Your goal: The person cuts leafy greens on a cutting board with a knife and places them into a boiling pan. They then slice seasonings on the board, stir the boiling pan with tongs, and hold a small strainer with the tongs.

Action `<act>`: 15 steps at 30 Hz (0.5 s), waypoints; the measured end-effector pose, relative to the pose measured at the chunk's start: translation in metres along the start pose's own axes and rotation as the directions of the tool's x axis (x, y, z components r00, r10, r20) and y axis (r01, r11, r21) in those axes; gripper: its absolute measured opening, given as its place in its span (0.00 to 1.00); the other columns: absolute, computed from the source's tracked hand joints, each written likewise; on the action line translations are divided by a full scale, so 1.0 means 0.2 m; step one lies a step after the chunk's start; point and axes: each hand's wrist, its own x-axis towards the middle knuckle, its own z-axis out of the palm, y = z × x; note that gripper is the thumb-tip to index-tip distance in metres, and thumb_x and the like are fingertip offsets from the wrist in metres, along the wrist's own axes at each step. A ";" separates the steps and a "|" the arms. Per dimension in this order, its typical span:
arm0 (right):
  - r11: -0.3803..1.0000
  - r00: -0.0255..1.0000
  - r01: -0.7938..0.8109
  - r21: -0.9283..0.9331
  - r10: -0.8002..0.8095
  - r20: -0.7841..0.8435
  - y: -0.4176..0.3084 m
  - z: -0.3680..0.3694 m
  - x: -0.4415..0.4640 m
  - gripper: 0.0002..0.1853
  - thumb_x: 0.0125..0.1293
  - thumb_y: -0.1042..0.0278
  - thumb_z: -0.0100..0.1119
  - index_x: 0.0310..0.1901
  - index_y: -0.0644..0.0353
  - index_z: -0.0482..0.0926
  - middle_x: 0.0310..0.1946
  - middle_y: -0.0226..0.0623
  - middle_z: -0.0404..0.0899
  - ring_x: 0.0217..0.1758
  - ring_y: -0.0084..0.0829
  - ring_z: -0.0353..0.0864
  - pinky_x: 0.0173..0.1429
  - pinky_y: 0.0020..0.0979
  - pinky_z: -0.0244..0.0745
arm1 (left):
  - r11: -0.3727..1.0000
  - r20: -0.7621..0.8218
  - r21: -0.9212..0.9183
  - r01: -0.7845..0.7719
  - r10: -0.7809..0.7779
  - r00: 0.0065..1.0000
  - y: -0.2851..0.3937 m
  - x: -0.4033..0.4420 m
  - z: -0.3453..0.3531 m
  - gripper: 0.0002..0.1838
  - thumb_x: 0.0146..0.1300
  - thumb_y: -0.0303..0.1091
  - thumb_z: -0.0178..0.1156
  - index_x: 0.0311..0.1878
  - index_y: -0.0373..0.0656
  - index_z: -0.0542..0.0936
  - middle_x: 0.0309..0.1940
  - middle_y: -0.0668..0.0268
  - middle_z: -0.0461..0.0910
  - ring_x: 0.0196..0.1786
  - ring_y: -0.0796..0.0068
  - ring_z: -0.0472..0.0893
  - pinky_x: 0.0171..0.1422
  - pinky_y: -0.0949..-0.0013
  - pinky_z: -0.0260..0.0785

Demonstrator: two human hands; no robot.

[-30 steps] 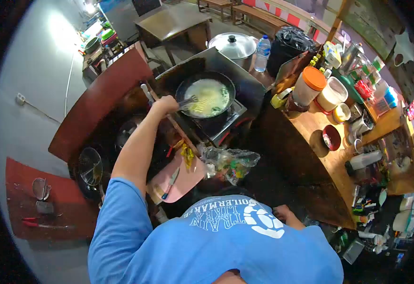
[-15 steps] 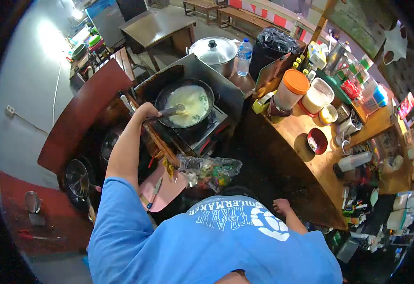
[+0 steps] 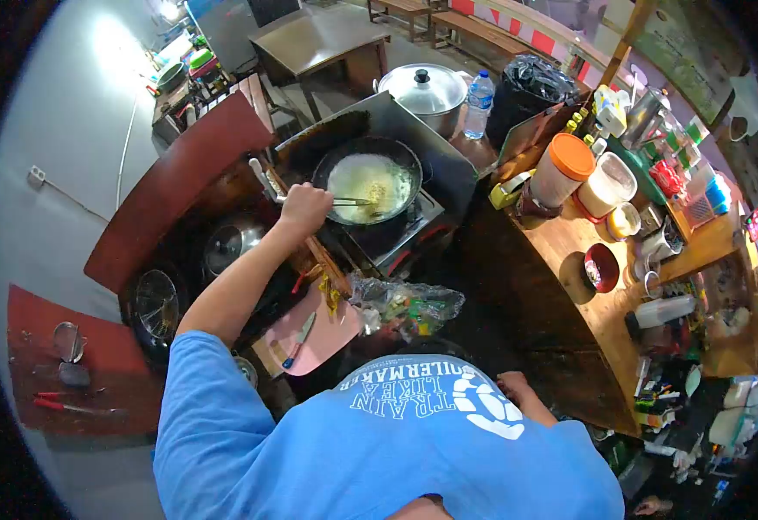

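Note:
My left hand (image 3: 308,208) is closed around what looks like metal tongs (image 3: 351,202), reaching in from the left. Their tips are over the pale, foamy liquid in a dark wok (image 3: 414,159) on the stove (image 3: 420,221). A small yellowish clump (image 3: 380,192) lies in the liquid by the tips. My right hand (image 3: 516,384) hangs low beside my body, partly hidden by my shirt. Its visible fingers look curled, and nothing shows in them. Below the stove, a knife (image 3: 299,340) lies on a pink cutting board (image 3: 329,328) beside a plastic bag of vegetables (image 3: 409,305).
A lidded pot (image 3: 425,91) and a water bottle (image 3: 479,106) stand behind the stove's metal shield. On the wooden counter (image 3: 561,243) at right are an orange-lidded container (image 3: 570,158) and a red bowl (image 3: 602,267). Another pan (image 3: 158,303) sits at left. A blurred hand (image 3: 654,505) shows at lower right.
My left hand has turned, and the tongs have drawn back toward the wok's left side. The yellowish clump now lies apart in the liquid. The whole view has shifted slightly.

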 end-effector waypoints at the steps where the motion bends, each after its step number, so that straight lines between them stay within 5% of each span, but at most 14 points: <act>1: 0.955 0.991 -0.124 0.268 0.130 -0.004 -0.03 0.02 0.01 0.13 0.65 0.58 0.67 0.39 0.60 0.88 0.34 0.36 0.88 0.29 0.34 0.84 0.28 0.38 0.77 | 0.997 -0.039 0.052 -0.062 0.064 0.997 0.00 -0.02 0.01 0.04 0.59 0.35 0.62 0.35 0.49 0.83 0.32 0.64 0.87 0.41 0.60 0.87 0.43 0.56 0.79; 7: 0.950 0.991 -0.128 0.285 0.131 0.008 -0.35 0.06 -0.06 0.14 0.67 0.62 0.63 0.47 0.61 0.88 0.40 0.37 0.90 0.31 0.31 0.85 0.26 0.34 0.76 | 0.995 -0.098 0.091 -0.040 0.049 0.994 -0.08 -0.09 -0.05 0.04 0.60 0.35 0.62 0.35 0.49 0.84 0.32 0.64 0.86 0.41 0.61 0.87 0.42 0.58 0.78; 9: 0.954 0.993 -0.097 0.284 0.112 -0.040 -0.46 0.06 -0.14 0.11 0.66 0.61 0.66 0.44 0.58 0.86 0.36 0.33 0.87 0.25 0.26 0.77 0.25 0.32 0.72 | 0.996 -0.080 0.086 0.007 0.000 0.997 -0.11 -0.08 -0.07 0.05 0.60 0.35 0.62 0.36 0.48 0.84 0.32 0.64 0.87 0.42 0.59 0.87 0.42 0.58 0.79; 11: 0.958 0.990 -0.126 0.257 0.137 -0.027 -0.46 0.09 -0.14 0.12 0.65 0.61 0.67 0.46 0.57 0.87 0.38 0.33 0.88 0.26 0.26 0.79 0.25 0.32 0.73 | 0.986 0.074 -0.037 0.161 -0.158 0.985 -0.13 -0.06 -0.09 0.08 0.60 0.39 0.66 0.36 0.45 0.84 0.34 0.60 0.87 0.43 0.56 0.88 0.43 0.55 0.80; 15: 0.981 0.990 -0.135 0.139 0.140 -0.024 -0.32 0.17 -0.05 0.12 0.65 0.62 0.68 0.46 0.56 0.88 0.41 0.35 0.88 0.29 0.29 0.82 0.27 0.33 0.76 | 0.941 0.140 -0.211 0.265 -0.239 0.961 -0.11 0.01 0.05 0.17 0.58 0.46 0.72 0.38 0.40 0.85 0.37 0.55 0.87 0.44 0.51 0.88 0.47 0.52 0.81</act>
